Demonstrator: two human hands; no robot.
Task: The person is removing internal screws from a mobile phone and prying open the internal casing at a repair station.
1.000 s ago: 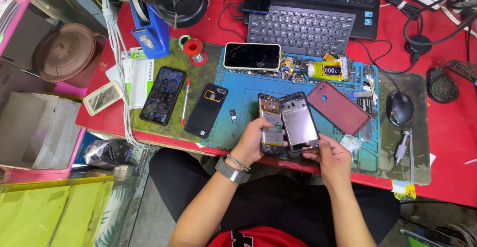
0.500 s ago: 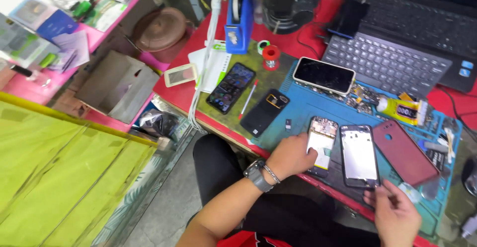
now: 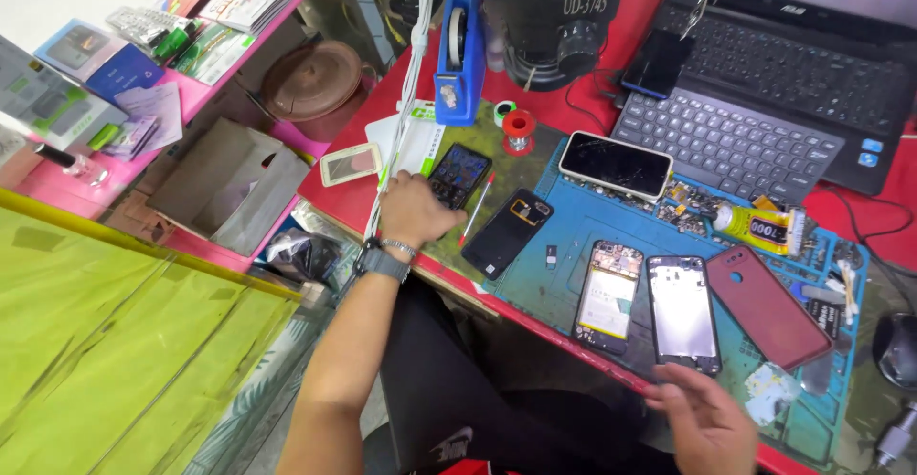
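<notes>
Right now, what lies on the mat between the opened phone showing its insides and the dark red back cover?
In the head view, a silver phone frame lies between the opened phone and the dark red back cover.

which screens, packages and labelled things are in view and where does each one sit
Cracked dark phone screen: rounded rectangle, lying flat just in front of the grey keyboard.
Small dark phone with lit colourful screen: on the green mat, at the left hand fingertips.
Yellow glue tube with black label: lying at the blue mat's far edge.
Colourful printed packets: stacked on the pink shelf, far left.
Blue flat box: on the pink shelf.
</notes>
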